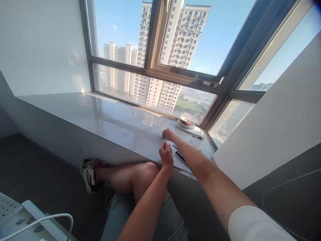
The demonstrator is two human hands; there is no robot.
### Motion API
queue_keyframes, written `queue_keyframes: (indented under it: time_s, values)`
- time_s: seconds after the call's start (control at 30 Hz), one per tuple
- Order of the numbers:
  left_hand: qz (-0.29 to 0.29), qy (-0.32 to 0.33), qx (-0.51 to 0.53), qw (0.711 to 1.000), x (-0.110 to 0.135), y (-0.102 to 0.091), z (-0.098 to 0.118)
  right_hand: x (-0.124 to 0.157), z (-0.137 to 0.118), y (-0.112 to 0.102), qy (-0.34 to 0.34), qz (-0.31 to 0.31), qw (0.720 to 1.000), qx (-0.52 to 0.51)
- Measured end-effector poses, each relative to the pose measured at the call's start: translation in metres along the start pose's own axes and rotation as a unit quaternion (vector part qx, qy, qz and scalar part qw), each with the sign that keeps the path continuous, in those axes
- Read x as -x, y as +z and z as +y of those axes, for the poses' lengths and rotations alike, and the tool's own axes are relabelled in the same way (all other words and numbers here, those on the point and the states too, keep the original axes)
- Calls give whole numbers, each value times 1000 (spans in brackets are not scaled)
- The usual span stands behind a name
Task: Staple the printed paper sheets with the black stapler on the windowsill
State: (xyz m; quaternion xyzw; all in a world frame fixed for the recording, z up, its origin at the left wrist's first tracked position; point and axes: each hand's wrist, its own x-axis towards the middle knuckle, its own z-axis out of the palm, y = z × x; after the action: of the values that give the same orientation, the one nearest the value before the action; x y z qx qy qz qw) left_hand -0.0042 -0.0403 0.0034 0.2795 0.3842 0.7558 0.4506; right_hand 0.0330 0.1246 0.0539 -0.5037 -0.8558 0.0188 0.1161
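Observation:
My left hand is above the front edge of the window sill, its fingers curled closed. Just beyond it, my right hand is held low over the sill, also with its fingers drawn together. Anything inside either hand is too small or hidden to make out. Under my right forearm lies a sheet of printed paper, partly covered by the arm. On that sheet rests a dark, slim object, whose kind I cannot tell. Several tiny thin dark bits are scattered on the sill to the left of the hands.
A stack of plates or lids stands by the window, with a small dark item beside it. The glossy sill runs left along the window. My crossed legs are below its edge. A white cable loops at lower left.

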Motion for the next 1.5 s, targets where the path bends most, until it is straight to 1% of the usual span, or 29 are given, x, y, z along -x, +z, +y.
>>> queue_keyframes:
  time_s: [0.1, 0.13, 0.2, 0.27, 0.3, 0.37, 0.47, 0.53, 0.63, 0.67, 0.77, 0.8, 0.83, 0.87, 0.9, 0.93, 1.0, 1.03, 1.07, 1.1, 1.13, 1.2, 1.27, 1.33, 1.4, 1.5]
  values:
    - [53, 40, -73, 995, -2, -3, 2, 10, -11, -14, -13, 14, 999, -29]
    - [64, 62, -95, 991, -3, -4, 4, 17, -14, -21, -15, 29, 998, -57]
    - [64, 113, -126, 984, -2, -5, 8, 36, -18, -35, -20, 52, 985, -162]
    - [33, 154, -134, 978, 1, -4, 11, 61, -19, -51, -23, 58, 958, -280]
    - [11, 167, -136, 976, 2, -3, 12, 74, -19, -58, -19, 62, 946, -317]
    - [-29, 185, -142, 972, 6, -1, 13, 98, -19, -71, -2, 75, 938, -337]
    - [-65, 201, -145, 967, 9, 3, 12, 126, -16, -82, 29, 78, 929, -360]
    - [-82, 204, -143, 965, 9, 5, 11, 139, -15, -83, 46, 73, 915, -393]
    - [-110, 196, -148, 963, 7, 4, 11, 152, -15, -74, 86, 98, 883, -450]
    - [-120, 186, -147, 964, 7, 4, 12, 155, -15, -69, 100, 110, 867, -475]
    - [-150, 151, -138, 967, 6, 4, 13, 163, -15, -52, 140, 151, 806, -555]
    - [-157, 145, -139, 967, 7, 4, 14, 166, -14, -48, 148, 162, 791, -571]
    - [-164, 144, -144, 965, 7, 5, 14, 168, -12, -45, 153, 173, 785, -574]
    - [-170, 149, -154, 962, 7, 5, 14, 172, -10, -43, 154, 185, 792, -561]
    - [-175, 155, -168, 958, 7, 5, 14, 176, -7, -43, 150, 203, 810, -530]
    - [-178, 162, -183, 953, 7, 4, 15, 182, -3, -43, 142, 229, 835, -481]
    - [-184, 177, -221, 941, 4, 2, 15, 197, 7, -43, 115, 294, 882, -349]
    - [-189, 182, -247, 933, 1, 1, 16, 207, 13, -41, 96, 322, 899, -280]
    - [-198, 186, -281, 920, -3, 0, 16, 216, 19, -37, 79, 338, 910, -227]
    - [-212, 190, -322, 903, -9, 0, 17, 225, 25, -31, 71, 339, 918, -196]
    - [-227, 195, -368, 880, -15, -1, 18, 232, 32, -24, 64, 321, 929, -174]
    - [-248, 212, -461, 825, -30, 0, 19, 242, 43, -8, 57, 283, 945, -151]
    - [-264, 234, -533, 769, -44, 1, 18, 245, 50, 6, 63, 240, 957, -154]
    - [-283, 252, -580, 721, -52, 2, 15, 243, 52, 13, 79, 212, 960, -167]
    - [-306, 267, -602, 687, -53, 1, 9, 241, 53, 15, 97, 205, 958, -176]
    - [-328, 290, -614, 657, -45, -1, 2, 240, 52, 12, 107, 205, 957, -175]
